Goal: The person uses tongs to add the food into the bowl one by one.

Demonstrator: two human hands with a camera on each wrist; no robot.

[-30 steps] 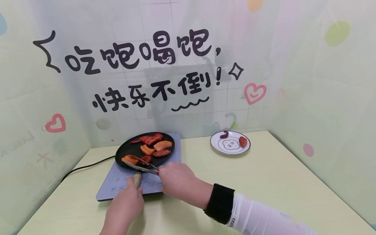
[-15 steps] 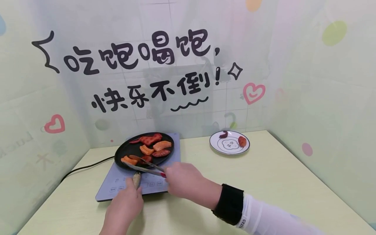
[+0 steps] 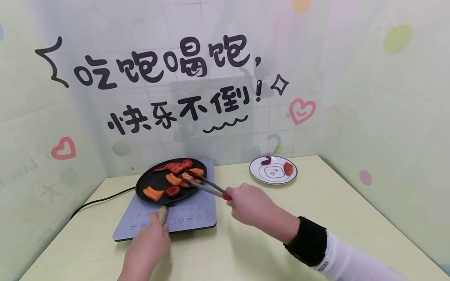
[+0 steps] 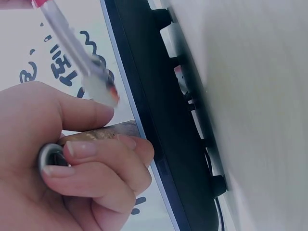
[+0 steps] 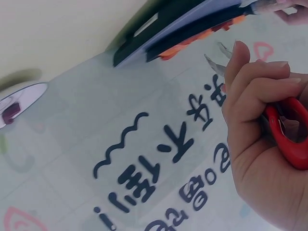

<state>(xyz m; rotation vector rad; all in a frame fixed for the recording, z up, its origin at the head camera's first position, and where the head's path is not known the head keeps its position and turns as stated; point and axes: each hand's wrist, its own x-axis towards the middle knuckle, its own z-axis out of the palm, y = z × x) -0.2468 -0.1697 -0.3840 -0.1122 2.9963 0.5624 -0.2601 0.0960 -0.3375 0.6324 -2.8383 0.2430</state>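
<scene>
Your left hand (image 3: 149, 240) is at the bottom of the head view, left of the middle. Its fingers are wrapped snugly around the wooden handle (image 3: 162, 214) of the round black pan (image 3: 147, 181). In the left wrist view, a metal ring (image 4: 48, 156) sits at the end of that handle.

Your right hand (image 3: 254, 207) is right of the middle, low in the head view. It holds the tongs (image 3: 212, 190), and the right wrist view shows your fingers curled at their red grips (image 5: 294, 156). The tongs point up and left, and their tips are over the food on the pan's right side. You cannot tell here if they are pinching a piece.

The pan sits on the flat cooktop (image 3: 207, 203), left of the middle. A red piece (image 3: 180, 166) is at the pan's top, and an orange piece (image 3: 153, 194) is at its lower left. A round dark red piece (image 3: 172, 191) is just right of that, and a small orange piece (image 3: 173, 179) is near the middle.

Over to the right, a white plate (image 3: 256, 175) has a purple curl (image 3: 266, 160) and an orange-red bit (image 3: 288, 168).
</scene>
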